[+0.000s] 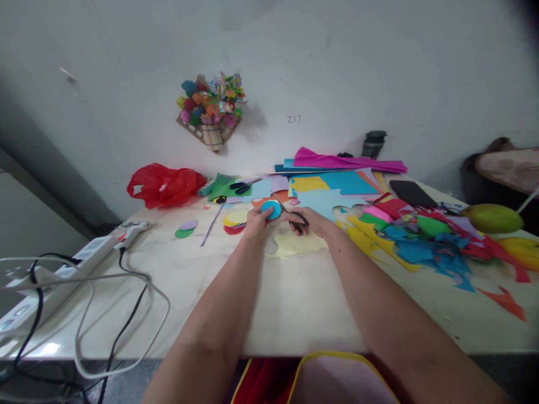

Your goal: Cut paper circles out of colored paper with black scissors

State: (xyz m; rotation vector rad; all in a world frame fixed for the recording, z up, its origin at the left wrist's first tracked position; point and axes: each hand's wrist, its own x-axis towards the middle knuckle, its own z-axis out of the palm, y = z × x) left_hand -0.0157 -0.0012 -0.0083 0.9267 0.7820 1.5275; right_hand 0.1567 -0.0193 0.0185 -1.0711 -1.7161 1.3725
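Observation:
Between the thumb and fingers of my left hand (256,222) is a blue paper circle (272,210), held above the table. My right hand (310,220) is closed around the dark handles of a pair of scissors (300,220). The scissor blades point up and to the left, close to the right edge of the circle; whether they touch it I cannot tell. Below my hands lies a pale yellow paper scrap (298,243). Just left of my left hand sits a small pile of yellow and red paper circles (234,221).
A green and a lilac circle (186,229) lie left of a purple strip (211,225). Colourful paper scraps (425,241) cover the right side. Behind are paper sheets (345,182), other scissors (244,186) and a red plastic bag (162,185). A power strip (63,280) with cables lines the left edge.

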